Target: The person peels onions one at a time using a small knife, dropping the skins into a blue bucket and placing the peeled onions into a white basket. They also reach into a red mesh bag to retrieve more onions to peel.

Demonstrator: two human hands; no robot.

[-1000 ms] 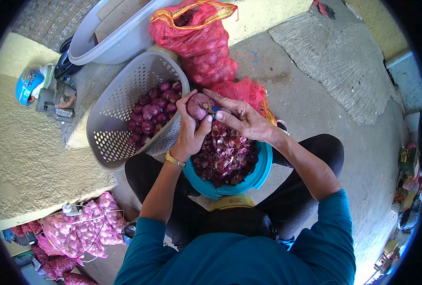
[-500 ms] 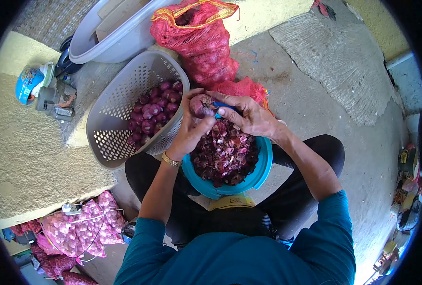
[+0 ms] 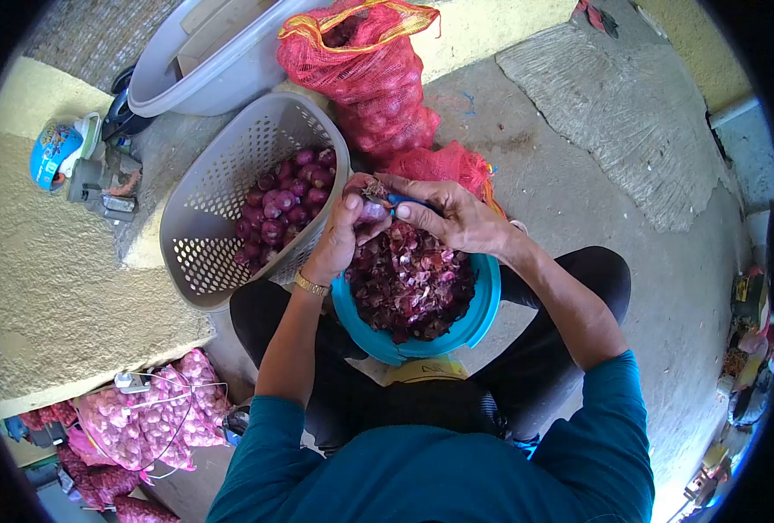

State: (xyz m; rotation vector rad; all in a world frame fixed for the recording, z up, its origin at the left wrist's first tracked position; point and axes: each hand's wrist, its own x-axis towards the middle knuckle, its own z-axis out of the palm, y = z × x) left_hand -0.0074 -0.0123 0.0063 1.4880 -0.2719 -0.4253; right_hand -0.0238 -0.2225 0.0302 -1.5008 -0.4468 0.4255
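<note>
My left hand [image 3: 340,237] is closed around a red onion [image 3: 373,213], thumb along its side. My right hand [image 3: 461,220] grips a small knife by its blue handle [image 3: 399,200]; its blade lies against the onion and is mostly hidden by my fingers. Both hands are over the far rim of a turquoise tub [image 3: 489,292]. Loose red onion skins [image 3: 411,283] fill the tub between my legs. Left of my hands stands a grey perforated basket [image 3: 197,190] with many shiny purple onions [image 3: 278,202] in it.
Beyond my hands, a red mesh sack of onions [image 3: 378,105] leans upright, with another red mesh bag [image 3: 444,166] at its foot. A large grey tub [image 3: 200,91] stands behind the basket. Pink net sacks [image 3: 156,410] lie at lower left.
The onion has been turned in my left hand, and the left thumb has shifted up onto its upper side. My right hand stays close to it with the knife.
</note>
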